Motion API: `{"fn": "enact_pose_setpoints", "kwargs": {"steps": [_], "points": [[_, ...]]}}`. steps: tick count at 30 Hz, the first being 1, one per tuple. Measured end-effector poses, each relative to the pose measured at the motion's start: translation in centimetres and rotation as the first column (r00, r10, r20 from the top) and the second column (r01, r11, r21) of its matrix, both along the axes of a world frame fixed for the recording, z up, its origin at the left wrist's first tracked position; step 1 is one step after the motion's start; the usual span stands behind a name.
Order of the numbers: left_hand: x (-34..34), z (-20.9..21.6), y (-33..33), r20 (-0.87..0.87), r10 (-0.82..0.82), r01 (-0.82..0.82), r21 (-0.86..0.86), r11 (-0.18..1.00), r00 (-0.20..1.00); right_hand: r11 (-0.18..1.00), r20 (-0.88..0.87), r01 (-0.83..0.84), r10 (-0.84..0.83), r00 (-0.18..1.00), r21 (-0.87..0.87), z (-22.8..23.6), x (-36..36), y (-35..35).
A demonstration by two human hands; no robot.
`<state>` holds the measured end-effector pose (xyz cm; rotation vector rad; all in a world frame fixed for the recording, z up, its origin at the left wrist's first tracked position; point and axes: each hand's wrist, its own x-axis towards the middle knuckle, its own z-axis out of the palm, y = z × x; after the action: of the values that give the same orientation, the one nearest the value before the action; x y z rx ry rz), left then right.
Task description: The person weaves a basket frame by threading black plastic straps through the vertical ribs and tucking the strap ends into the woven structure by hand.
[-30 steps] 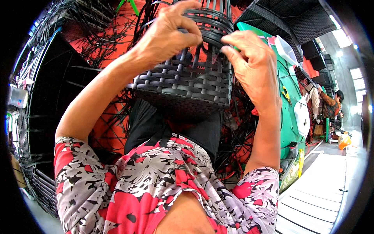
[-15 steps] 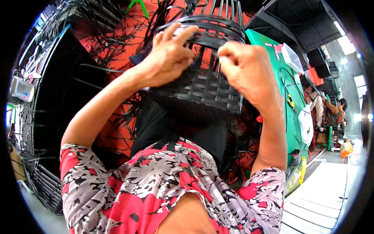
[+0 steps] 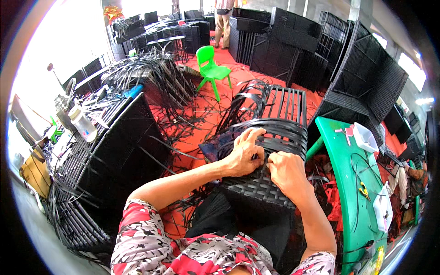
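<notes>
Left grip (image 3: 246,157) and right grip (image 3: 288,175) curl narrowly at the wicker frame (image 3: 288,144), probably for tension; whether pinching, I cannot tell

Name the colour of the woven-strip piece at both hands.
Black: the woven-strip piece, head view.

Strong white light floods in at the upper left, washing out detail there, and a window (image 3: 411,71) glares at the upper right. A black panel (image 3: 123,149) sinks into deep shadow; curved dark strips (image 3: 286,133) catch highlights. The green tabletop (image 3: 331,146) bends, and blackness rings the fisheye view.
</notes>
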<state>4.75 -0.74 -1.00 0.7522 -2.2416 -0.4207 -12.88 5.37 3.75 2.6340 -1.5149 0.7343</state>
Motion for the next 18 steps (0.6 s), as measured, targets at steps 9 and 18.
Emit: {"fn": "enact_pose_setpoints", "kwargs": {"steps": [9, 18], "points": [[1.9, 6.4, 4.1, -0.275, -0.080, 0.041, -0.145, 0.989, 0.958, 0.940, 0.369, -0.213, 0.304, 0.878, -0.266, 0.1, 0.8, 0.7], [5.4, 5.2, 2.8, -0.342, 0.193, -0.202, 0.011, 0.979, 0.920, 0.975, 0.709, -0.131, -0.036, 0.704, 0.179, 2.8, 0.5, 0.6]]}}
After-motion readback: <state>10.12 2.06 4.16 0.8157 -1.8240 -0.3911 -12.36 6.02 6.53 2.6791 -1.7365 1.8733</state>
